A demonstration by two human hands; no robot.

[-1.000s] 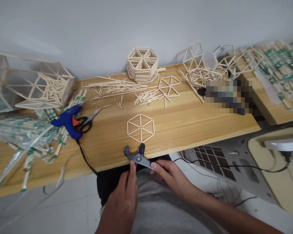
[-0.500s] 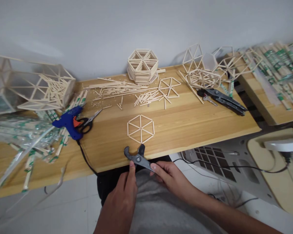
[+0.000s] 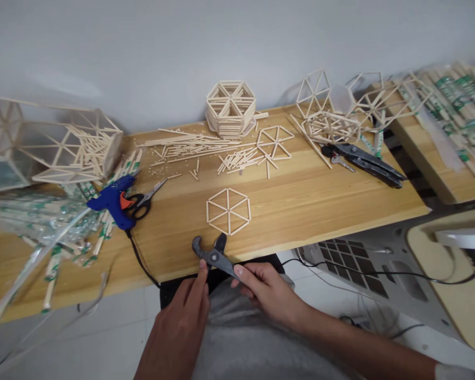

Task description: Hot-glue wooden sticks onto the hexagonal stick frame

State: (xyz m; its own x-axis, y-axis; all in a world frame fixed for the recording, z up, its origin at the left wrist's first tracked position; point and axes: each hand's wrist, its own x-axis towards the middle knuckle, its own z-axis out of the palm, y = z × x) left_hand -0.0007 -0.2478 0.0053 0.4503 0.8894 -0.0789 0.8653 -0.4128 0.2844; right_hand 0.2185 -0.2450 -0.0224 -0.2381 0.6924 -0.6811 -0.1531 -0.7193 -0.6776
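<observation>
My right hand [image 3: 269, 293] is closed round the handle of a dark hook-jawed cutter [image 3: 224, 262], with the thumb on top. Its jaws stand apart above the table's front edge. My left hand [image 3: 182, 314] is closed at the cutter's near side, its index fingertip against the metal just below the pivot; the other fingers are curled and partly hidden. Just beyond the jaws lies a flat hexagon of wooden sticks [image 3: 228, 211] with spokes meeting at its centre.
Loose cut sticks [image 3: 198, 145] and a stack of stick hexagons [image 3: 231, 108] stand behind. On the left are a blue glue gun [image 3: 113, 200], black scissors [image 3: 144, 203] and wrapped chopsticks [image 3: 51, 221]. A black long-handled tool [image 3: 374, 166] lies right, near stick frames [image 3: 332, 126].
The cutter and both hands have shifted slightly left in view. The jaws stay apart, and the stick hexagon has not moved on the table.
</observation>
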